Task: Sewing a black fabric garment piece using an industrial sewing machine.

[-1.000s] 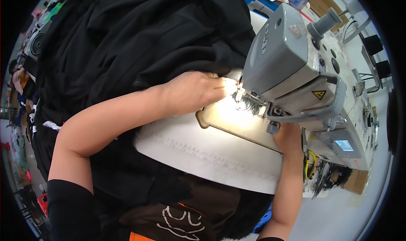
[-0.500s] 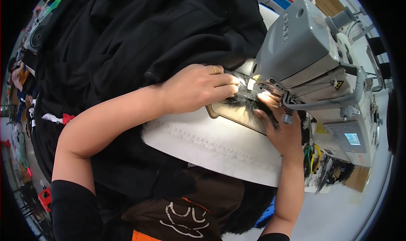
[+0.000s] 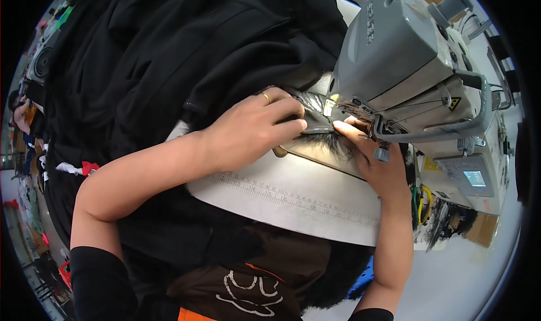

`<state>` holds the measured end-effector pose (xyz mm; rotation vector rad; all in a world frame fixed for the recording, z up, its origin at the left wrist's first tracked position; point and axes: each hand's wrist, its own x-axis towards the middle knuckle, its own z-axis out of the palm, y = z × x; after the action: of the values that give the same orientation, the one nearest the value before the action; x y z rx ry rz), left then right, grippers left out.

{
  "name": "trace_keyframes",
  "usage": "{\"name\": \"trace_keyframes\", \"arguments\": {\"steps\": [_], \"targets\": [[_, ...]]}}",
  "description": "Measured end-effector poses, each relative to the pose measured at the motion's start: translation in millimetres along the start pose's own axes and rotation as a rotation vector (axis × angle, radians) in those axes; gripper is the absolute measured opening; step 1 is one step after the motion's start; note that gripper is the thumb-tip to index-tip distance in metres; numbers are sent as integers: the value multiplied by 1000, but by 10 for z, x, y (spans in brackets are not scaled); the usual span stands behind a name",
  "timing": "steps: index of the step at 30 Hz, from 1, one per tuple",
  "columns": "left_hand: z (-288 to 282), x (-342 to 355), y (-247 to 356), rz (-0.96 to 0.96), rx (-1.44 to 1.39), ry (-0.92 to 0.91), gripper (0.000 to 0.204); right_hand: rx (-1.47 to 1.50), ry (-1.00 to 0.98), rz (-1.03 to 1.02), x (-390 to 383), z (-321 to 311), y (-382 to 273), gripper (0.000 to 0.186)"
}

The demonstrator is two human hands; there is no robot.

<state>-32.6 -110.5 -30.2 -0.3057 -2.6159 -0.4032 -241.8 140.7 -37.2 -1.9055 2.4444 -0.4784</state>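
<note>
A black garment [image 3: 248, 50] lies across the worktable, its shiny black, fur-edged part [image 3: 318, 110] under the lit needle area of a grey and white sewing machine [image 3: 389, 50]. Left of the needle, my left hand [image 3: 256, 129] has its fingers curled closed on this part; its fingertips bend down onto the fabric. My right hand [image 3: 380, 163] reaches in from the right, its extended index finger pressing on the seam beside the presser foot. Its other fingers are partly hidden by the machine, around the dark fur [image 3: 329, 143].
A white table extension [image 3: 282, 188] with ruler markings curves in front of me. A control panel with a lit screen [image 3: 474, 178] is on the machine's right side. Black fur scraps [image 3: 451, 225] and a piece of cardboard [image 3: 483, 229] lie below it.
My left hand has shifted left and slightly down, away from the needle. My right index finger has stretched leftward onto the seam. More of the shiny fabric shows between the hands.
</note>
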Motion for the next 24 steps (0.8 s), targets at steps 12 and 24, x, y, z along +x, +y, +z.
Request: {"name": "trace_keyframes", "arguments": {"steps": [12,24], "targets": [[33,48,-203,-28,-3,-6,30,28,49,-68,-48,-69,51,22],[27,262,-216,113,263,-133,28,-16,-61,266,-140,-249,56,25]]}}
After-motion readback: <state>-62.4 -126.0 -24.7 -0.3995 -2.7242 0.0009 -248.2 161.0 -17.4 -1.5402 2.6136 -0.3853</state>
